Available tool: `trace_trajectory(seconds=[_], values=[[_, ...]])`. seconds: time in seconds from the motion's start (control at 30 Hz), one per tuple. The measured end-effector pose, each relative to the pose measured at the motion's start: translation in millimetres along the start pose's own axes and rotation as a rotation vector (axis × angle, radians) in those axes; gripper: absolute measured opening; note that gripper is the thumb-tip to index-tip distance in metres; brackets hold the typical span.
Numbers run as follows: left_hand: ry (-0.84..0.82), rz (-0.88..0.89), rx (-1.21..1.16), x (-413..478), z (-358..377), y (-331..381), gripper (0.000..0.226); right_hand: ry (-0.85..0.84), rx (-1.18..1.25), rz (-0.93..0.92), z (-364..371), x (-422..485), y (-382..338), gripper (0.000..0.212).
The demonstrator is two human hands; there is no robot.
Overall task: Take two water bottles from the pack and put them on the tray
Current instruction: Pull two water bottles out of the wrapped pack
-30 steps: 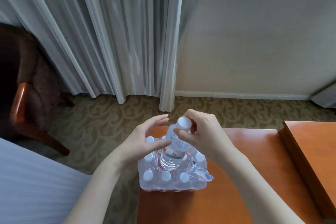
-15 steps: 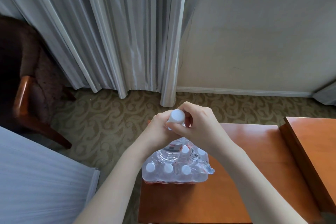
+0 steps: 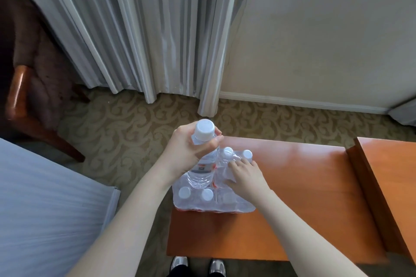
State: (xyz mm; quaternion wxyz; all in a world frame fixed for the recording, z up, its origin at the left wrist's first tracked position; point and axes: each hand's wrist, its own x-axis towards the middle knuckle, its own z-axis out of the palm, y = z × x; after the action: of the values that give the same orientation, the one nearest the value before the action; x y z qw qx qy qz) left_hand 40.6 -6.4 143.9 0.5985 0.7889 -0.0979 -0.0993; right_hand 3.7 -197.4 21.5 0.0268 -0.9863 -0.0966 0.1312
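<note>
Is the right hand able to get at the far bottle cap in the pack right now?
Probably yes. The right hand rests on the pack's torn wrap, just short of that cap, nothing between them. The left hand holds a bottle off to one side.

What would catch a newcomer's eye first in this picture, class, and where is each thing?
First comes the water bottle with its white cap, gripped by the left hand above the pack of bottles. That plastic-wrapped pack sits at the near left corner of the orange wooden table, with the right hand pressed on its torn wrap. Behind, long grey curtains fall to the patterned carpet.
</note>
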Motion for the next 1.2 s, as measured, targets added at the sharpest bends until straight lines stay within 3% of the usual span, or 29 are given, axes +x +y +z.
trace_trajectory(seconds=[0.13, 0.27, 0.53, 0.7, 0.8, 0.93, 1.03, 1.2], values=[[0.006, 0.002, 0.0, 1.4, -1.2, -2.9, 0.007, -0.043, -0.16, 0.063, 12.6, 16.4, -6.2, 0.045], [0.004, -0.005, -0.047, 1.9, -1.6, -5.9, 0.016, -0.054, -0.075, 0.144, 24.7, 27.2, -8.7, 0.039], [0.007, 0.0, -0.049, 3.6, -2.3, 0.8, 0.007, 0.175, 0.403, 0.26, 21.9, 13.3, -2.8, 0.035], [0.007, 0.005, -0.073, 4.3, -4.5, 12.6, 0.005, 0.374, 0.725, 0.268, -39.3, -12.2, 1.6, 0.039], [-0.001, 0.02, -0.074, 3.2, -6.9, 24.5, 0.008, 0.494, 1.089, 0.315, -84.3, -31.0, 2.6, 0.037], [0.005, 0.053, -0.064, 2.4, -12.1, 43.2, 0.011, 0.609, 1.379, 0.161, -137.2, -50.2, -11.2, 0.029], [-0.006, 0.079, -0.067, 0.8, -15.7, 58.4, 0.011, 0.658, 1.269, 0.066, -171.1, -62.3, -17.0, 0.019], [-0.03, 0.139, -0.062, -0.8, -14.5, 85.3, 0.015, 0.696, 1.091, 0.038, -204.2, -81.2, -11.5, 0.026]])
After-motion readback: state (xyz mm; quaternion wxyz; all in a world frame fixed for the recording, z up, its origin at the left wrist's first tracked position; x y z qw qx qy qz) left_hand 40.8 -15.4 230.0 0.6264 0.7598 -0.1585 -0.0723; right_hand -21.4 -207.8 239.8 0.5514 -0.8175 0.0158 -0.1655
